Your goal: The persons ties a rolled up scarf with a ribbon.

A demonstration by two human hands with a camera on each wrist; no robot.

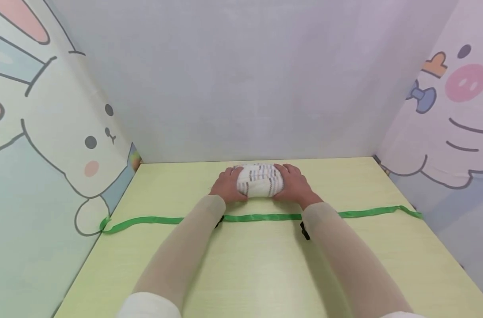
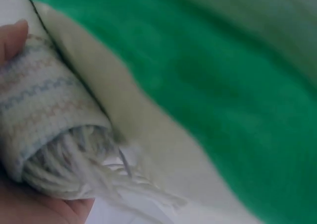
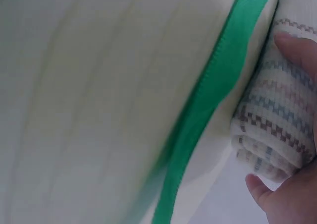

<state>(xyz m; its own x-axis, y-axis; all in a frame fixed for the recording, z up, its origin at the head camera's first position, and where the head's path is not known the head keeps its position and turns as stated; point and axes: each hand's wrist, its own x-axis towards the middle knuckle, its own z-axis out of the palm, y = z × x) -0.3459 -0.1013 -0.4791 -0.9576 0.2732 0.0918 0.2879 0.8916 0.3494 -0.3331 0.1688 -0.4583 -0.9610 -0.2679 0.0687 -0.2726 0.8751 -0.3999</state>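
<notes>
A rolled-up cloth (image 1: 260,180), white with rows of woven coloured stripes, is held level near the back of the table (image 1: 261,260). My left hand (image 1: 227,185) grips its left end, fingers behind and thumb in front. At the other end my right hand (image 1: 295,186) holds it the same way. In the left wrist view, loose white fringe (image 2: 74,164) spills from one end of the roll. The right wrist view shows the other end (image 3: 262,154) with its coiled layers, my fingers and thumb round it. Whether the cloth touches the table cannot be told.
A green ribbon (image 1: 261,217) runs across the table from side to side, in front of the cloth and under my forearms. A pale wall (image 1: 241,88) rises at the back, and printed cartoon panels (image 1: 58,132) stand at both sides.
</notes>
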